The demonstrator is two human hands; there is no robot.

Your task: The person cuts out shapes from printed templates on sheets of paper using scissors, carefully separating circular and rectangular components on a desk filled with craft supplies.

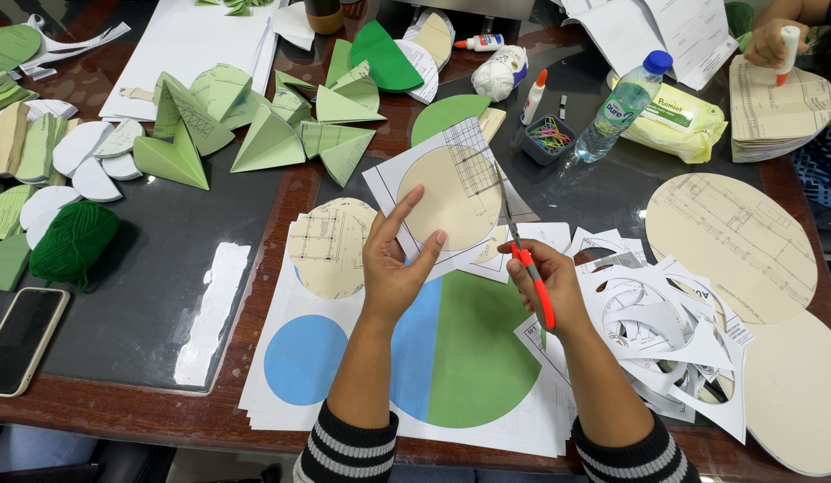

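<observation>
Sitting near the front edge of the table [165, 358]: a big green and blue paper circle [460, 349] on white sheets. Lying at the right edge: a large tan oval [737, 246]. Holding up a white sheet with a tan circle [449, 199] above the middle of the table, pinched in the left hand [393, 268]. Gripping orange-handled scissors [525, 259] in the right hand [545, 286], blades touching the sheet's right side. Resting near the left edge: green yarn [74, 241].

The left hand [393, 268] holds a sheet of paper [447, 192] up over the printed sheets [469, 358] on the table [165, 411], scissors [523, 246] in the right hand [545, 282] just beside it. Paper scraps [657, 326] lie right; folded cones [263, 134] sit behind, yarn [74, 241] and a phone [22, 340] far left.
</observation>
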